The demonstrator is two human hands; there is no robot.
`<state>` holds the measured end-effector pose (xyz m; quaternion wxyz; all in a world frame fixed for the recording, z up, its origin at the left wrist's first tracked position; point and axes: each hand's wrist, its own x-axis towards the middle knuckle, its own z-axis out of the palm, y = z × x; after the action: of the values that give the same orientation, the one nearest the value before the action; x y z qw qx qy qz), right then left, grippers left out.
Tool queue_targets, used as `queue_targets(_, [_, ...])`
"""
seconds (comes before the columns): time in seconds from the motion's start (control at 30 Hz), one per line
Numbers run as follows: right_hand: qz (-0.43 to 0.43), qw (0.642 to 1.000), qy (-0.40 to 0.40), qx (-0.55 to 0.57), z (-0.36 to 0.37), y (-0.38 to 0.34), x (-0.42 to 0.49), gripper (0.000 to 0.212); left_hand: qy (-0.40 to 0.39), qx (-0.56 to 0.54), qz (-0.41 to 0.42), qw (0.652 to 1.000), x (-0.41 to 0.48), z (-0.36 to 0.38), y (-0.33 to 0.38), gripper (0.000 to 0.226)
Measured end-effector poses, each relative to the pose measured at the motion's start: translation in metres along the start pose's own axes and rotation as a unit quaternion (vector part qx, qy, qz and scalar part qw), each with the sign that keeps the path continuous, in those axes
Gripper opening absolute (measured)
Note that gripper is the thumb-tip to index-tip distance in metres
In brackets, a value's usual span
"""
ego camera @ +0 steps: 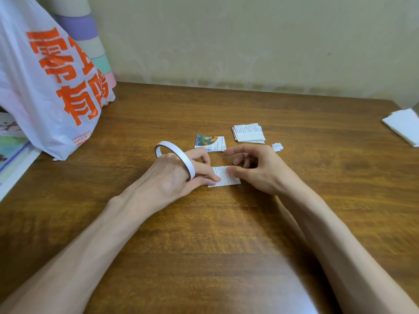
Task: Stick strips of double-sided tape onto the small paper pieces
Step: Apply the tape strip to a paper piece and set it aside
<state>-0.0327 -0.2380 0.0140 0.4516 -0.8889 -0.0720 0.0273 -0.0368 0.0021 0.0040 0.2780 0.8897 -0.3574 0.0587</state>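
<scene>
Paper piece [226,177], small and printed with text too blurred to read, lies flat near the middle of the wooden table [226,234]. Its left end is hidden under the fingertips of the left hand [174,177]. Those fingers are stretched out and press it down, grasping nothing. A thin white tape roll [182,156] hangs looped over them like a bangle, its lower arc hidden behind the hand. The right hand [256,171], at 3 o'clock, has its thumb tip at the paper's top edge and its fingers loosely curled; whether it pinches anything cannot be told.

At 12 o'clock lies a picture card [209,142], and at 1 o'clock a stack of paper pieces [249,133] and a white scrap [277,146]. At 10 o'clock a plastic bag [45,75] with orange lettering covers most of a striped roll [84,26]. White sheets [403,125] are cut off at 2 o'clock.
</scene>
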Motion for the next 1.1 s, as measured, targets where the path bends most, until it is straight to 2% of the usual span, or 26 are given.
queue_targets(0.07, [-0.004, 1.0, 0.001, 0.008, 0.0003, -0.0003, -0.0005, 0.029, -0.005, -0.003, -0.004, 1.0, -0.0006, -0.0007, 0.0005, 0.013])
queue_targets(0.2, [-0.003, 0.999, 0.006, -0.036, 0.0066, -0.0016, -0.0019, 0.042, -0.01, -0.004, -0.007, 1.0, -0.0015, -0.002, 0.0016, 0.016])
queue_targets(0.37, [0.011, 0.999, 0.008, -0.043, 0.007, -0.0014, -0.0001, 0.047, -0.012, -0.006, -0.011, 1.0, -0.0031, -0.0038, 0.0028, 0.018])
queue_targets(0.53, [0.017, 1.0, -0.002, -0.007, 0.0012, -0.0034, -0.0013, 0.044, -0.009, -0.019, -0.015, 1.0, -0.003, -0.0032, 0.0029, 0.023])
queue_targets(0.67, [0.025, 0.999, 0.014, -0.02, -0.0014, -0.002, -0.002, 0.042, -0.004, -0.027, -0.027, 0.999, -0.0014, -0.0003, 0.0005, 0.014])
queue_targets(0.87, [0.011, 0.999, 0.015, -0.042, -0.0008, -0.0023, -0.002, 0.044, 0.042, -0.105, -0.098, 0.989, 0.0023, -0.0029, 0.0038, 0.01])
queue_targets(1.03, [0.003, 0.999, 0.018, -0.044, 0.0001, -0.0007, -0.0044, 0.038, 0.064, -0.085, -0.148, 0.983, 0.0026, 0.0028, 0.0053, 0.014])
queue_targets(1.1, [-0.007, 0.999, 0.042, -0.024, 0.0015, -0.0003, -0.0059, 0.021, 0.06, -0.061, -0.159, 0.983, 0.0027, 0.0046, 0.0054, 0.019])
